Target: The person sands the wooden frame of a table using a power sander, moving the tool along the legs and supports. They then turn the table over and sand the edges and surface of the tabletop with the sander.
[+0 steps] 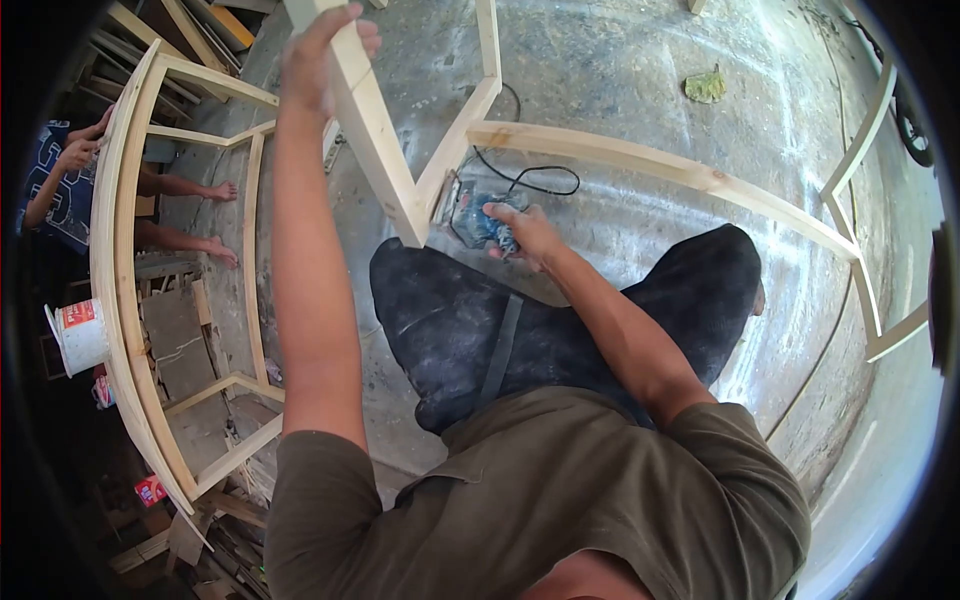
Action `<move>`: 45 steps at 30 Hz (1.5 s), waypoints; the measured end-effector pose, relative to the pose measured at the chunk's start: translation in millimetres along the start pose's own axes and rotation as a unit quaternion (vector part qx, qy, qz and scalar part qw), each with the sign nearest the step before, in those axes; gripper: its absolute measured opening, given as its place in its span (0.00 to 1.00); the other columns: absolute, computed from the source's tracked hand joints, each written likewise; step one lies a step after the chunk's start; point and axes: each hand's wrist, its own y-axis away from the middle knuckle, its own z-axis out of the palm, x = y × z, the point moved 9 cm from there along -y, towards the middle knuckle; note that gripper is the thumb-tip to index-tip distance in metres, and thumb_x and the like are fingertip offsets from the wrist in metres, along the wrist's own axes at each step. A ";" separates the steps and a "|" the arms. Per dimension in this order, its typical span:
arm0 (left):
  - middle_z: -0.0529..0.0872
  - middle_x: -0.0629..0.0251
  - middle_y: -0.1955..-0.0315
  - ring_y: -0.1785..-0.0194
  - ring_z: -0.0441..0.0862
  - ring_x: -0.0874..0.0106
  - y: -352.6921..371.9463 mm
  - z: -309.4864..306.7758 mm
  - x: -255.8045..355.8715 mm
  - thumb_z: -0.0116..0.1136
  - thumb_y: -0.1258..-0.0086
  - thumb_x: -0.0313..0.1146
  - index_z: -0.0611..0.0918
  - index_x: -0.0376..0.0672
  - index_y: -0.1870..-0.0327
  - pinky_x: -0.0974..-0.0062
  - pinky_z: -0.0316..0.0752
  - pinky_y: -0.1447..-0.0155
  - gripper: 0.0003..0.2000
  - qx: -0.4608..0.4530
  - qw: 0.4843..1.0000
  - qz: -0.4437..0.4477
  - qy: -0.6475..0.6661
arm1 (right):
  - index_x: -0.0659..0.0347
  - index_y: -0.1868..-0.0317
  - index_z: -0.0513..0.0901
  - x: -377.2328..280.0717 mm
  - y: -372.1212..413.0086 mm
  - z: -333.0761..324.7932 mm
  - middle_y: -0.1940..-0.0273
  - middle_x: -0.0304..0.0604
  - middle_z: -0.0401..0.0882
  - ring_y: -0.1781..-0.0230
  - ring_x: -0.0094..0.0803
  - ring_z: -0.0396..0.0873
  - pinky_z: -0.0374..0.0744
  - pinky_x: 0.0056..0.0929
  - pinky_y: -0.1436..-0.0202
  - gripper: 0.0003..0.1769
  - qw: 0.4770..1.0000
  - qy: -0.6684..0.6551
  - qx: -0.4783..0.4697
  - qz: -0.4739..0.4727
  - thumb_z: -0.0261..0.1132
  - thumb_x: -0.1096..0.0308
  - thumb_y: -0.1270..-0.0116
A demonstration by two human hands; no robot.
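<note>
Top edge cuts off the batten (375, 130); the blue tool (470, 226) seems half hidden

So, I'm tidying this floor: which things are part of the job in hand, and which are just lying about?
In hand: wooden batten gripped by left hand; blue power tool in right hand; timber frame.
Lying about: white bucket; dry leaf; red packet.

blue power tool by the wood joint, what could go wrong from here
1. The right hand grips the blue power tool close to the person's legs; a slip or kick could throw it toward them.
2. Its black cord loops on the floor right beside the tool and might snag or get cut.
3. Only the left hand steadies the wooden batten, near its top, so it could twist or shift under the tool.
</note>
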 end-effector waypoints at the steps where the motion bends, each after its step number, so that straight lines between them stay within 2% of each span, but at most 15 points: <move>1: 0.88 0.57 0.63 0.60 0.86 0.67 -5.9 1.9 0.7 0.70 0.33 0.46 0.85 0.33 0.49 0.70 0.80 0.51 0.23 0.008 1.000 -0.001 0.006 | 0.73 0.49 0.85 -11.6 6.7 -6.4 0.61 0.47 0.87 0.68 0.32 0.87 0.80 0.29 0.81 0.24 0.997 0.034 0.035 -0.063 0.79 0.60 0.34; 4: 0.87 0.60 0.68 0.67 0.87 0.69 -23.5 5.4 10.0 0.68 0.32 0.43 0.85 0.37 0.49 0.70 0.82 0.61 0.20 0.019 1.000 0.019 0.014 | 0.76 0.53 0.85 -70.1 38.9 -39.5 0.59 0.53 0.87 0.63 0.40 0.88 0.84 0.39 0.72 0.25 0.953 0.163 0.144 -0.211 0.81 0.61 0.38; 8: 0.88 0.59 0.70 0.70 0.87 0.69 -41.6 17.3 22.9 0.66 0.30 0.46 0.86 0.36 0.53 0.70 0.82 0.64 0.19 -0.004 0.998 0.069 0.002 | 0.79 0.45 0.79 -127.8 97.5 -140.3 0.44 0.70 0.78 0.42 0.66 0.76 0.72 0.57 0.33 0.40 0.666 0.433 0.462 -0.396 0.82 0.49 0.41; 9: 0.88 0.60 0.71 0.70 0.87 0.69 -44.5 17.9 24.5 0.66 0.30 0.46 0.86 0.35 0.54 0.70 0.82 0.64 0.19 -0.008 0.997 0.075 0.002 | 0.78 0.44 0.80 -134.5 114.8 -162.2 0.40 0.69 0.75 0.39 0.67 0.73 0.70 0.57 0.31 0.40 0.588 0.478 0.549 -0.352 0.80 0.48 0.39; 11: 0.87 0.59 0.71 0.71 0.87 0.69 -40.7 16.3 31.2 0.65 0.29 0.46 0.86 0.35 0.54 0.70 0.81 0.65 0.19 0.004 0.997 0.078 -0.018 | 0.78 0.44 0.83 -150.7 141.5 -190.9 0.42 0.73 0.76 0.35 0.68 0.68 0.68 0.55 0.30 0.39 0.535 0.496 0.610 -0.309 0.80 0.47 0.39; 14: 0.87 0.61 0.72 0.70 0.86 0.69 -35.2 17.9 34.8 0.64 0.30 0.47 0.86 0.34 0.55 0.70 0.80 0.64 0.20 0.021 0.997 0.072 -0.034 | 0.68 0.41 0.87 -150.0 149.4 -231.4 0.41 0.67 0.78 0.36 0.63 0.70 0.68 0.52 0.28 0.32 0.561 0.440 0.636 -0.296 0.78 0.51 0.36; 15: 0.86 0.62 0.72 0.70 0.86 0.69 -33.2 17.5 35.4 0.64 0.30 0.47 0.87 0.34 0.56 0.69 0.79 0.63 0.21 0.028 0.997 0.067 -0.038 | 0.65 0.43 0.89 -144.5 152.7 -235.5 0.47 0.63 0.82 0.40 0.61 0.73 0.67 0.51 0.28 0.29 0.543 0.390 0.671 -0.322 0.79 0.51 0.36; 16: 0.86 0.62 0.71 0.68 0.85 0.68 -28.7 16.4 42.0 0.64 0.31 0.48 0.87 0.32 0.56 0.68 0.79 0.61 0.22 0.029 0.993 0.086 -0.073 | 0.65 0.47 0.90 -157.4 143.7 -225.4 0.49 0.63 0.82 0.41 0.61 0.74 0.67 0.51 0.28 0.27 0.589 0.398 0.581 -0.396 0.78 0.51 0.36; 18: 0.86 0.63 0.70 0.65 0.84 0.67 -19.5 14.2 51.9 0.64 0.32 0.49 0.87 0.30 0.57 0.66 0.77 0.56 0.24 0.035 0.981 0.119 -0.146 | 0.75 0.43 0.82 -165.6 135.0 -180.9 0.44 0.71 0.76 0.38 0.65 0.70 0.66 0.54 0.28 0.35 0.539 0.505 0.550 -0.390 0.77 0.50 0.34; 20: 0.86 0.62 0.69 0.61 0.83 0.66 -18.1 14.9 49.3 0.63 0.32 0.49 0.86 0.27 0.58 0.64 0.76 0.52 0.25 0.078 0.976 0.142 -0.144 | 0.86 0.37 0.68 -148.4 97.5 -168.0 0.39 0.78 0.68 0.36 0.69 0.65 0.66 0.57 0.29 0.46 0.564 0.521 0.538 -0.348 0.76 0.49 0.33; 22: 0.85 0.60 0.67 0.58 0.83 0.65 -18.5 17.5 51.7 0.63 0.33 0.50 0.85 0.26 0.59 0.62 0.75 0.49 0.26 0.103 0.972 0.151 -0.148 | 0.90 0.36 0.64 -126.2 72.2 -131.5 0.39 0.79 0.65 0.36 0.70 0.62 0.65 0.59 0.28 0.52 0.654 0.489 0.463 -0.345 0.76 0.45 0.33; 31: 0.87 0.53 0.66 0.56 0.84 0.62 -12.7 24.0 48.0 0.62 0.34 0.51 0.84 0.23 0.56 0.61 0.76 0.47 0.29 0.111 0.969 0.122 -0.186 | 0.84 0.27 0.52 -63.6 -15.3 18.7 0.38 0.77 0.58 0.39 0.71 0.68 0.75 0.53 0.34 0.57 0.769 0.331 0.387 -0.387 0.81 0.55 0.35; 37: 0.91 0.47 0.59 0.50 0.87 0.57 -14.1 21.3 46.1 0.61 0.31 0.53 0.86 0.26 0.49 0.59 0.77 0.43 0.30 0.107 0.964 0.140 -0.200 | 0.79 0.25 0.55 -52.2 -24.3 52.0 0.39 0.75 0.58 0.43 0.72 0.72 0.75 0.55 0.35 0.54 0.753 0.394 0.372 -0.374 0.80 0.58 0.35; 41: 0.89 0.57 0.57 0.54 0.83 0.67 -42.5 10.3 18.2 0.70 0.35 0.49 0.87 0.23 0.48 0.71 0.74 0.44 0.31 0.045 0.987 0.133 -0.079 | 0.77 0.24 0.57 -52.9 -27.1 59.1 0.40 0.75 0.59 0.43 0.72 0.71 0.75 0.54 0.35 0.53 0.736 0.429 0.369 -0.372 0.81 0.59 0.36; 45: 0.91 0.50 0.53 0.50 0.86 0.61 -24.6 9.1 29.2 0.70 0.36 0.50 0.88 0.23 0.48 0.69 0.76 0.38 0.31 0.067 0.981 0.132 -0.123 | 0.76 0.25 0.57 -55.8 -15.7 53.8 0.40 0.74 0.59 0.41 0.72 0.70 0.74 0.54 0.33 0.53 0.740 0.374 0.396 -0.394 0.81 0.61 0.37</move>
